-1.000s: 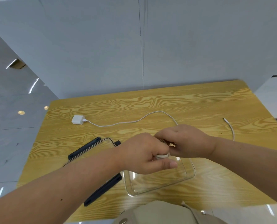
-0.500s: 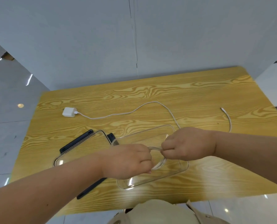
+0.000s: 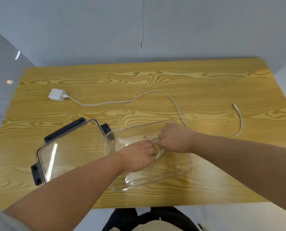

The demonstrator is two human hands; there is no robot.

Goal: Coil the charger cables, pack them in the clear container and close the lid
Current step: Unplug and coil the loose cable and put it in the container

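A clear container sits open on the wooden table, near its front edge. Both my hands are inside it. My left hand and my right hand pinch a small coiled white cable between them, low over the container's floor. To the left lies the clear lid with dark clips, flat on the table. A second white cable runs loose across the table from a white charger plug at the back left to a free end at the right.
The wooden table ends at a grey wall behind and at a tiled floor on the left. My lap shows below the front edge.
Both hands have sunk with the coiled cable from above the container into it. The view has tilted down.
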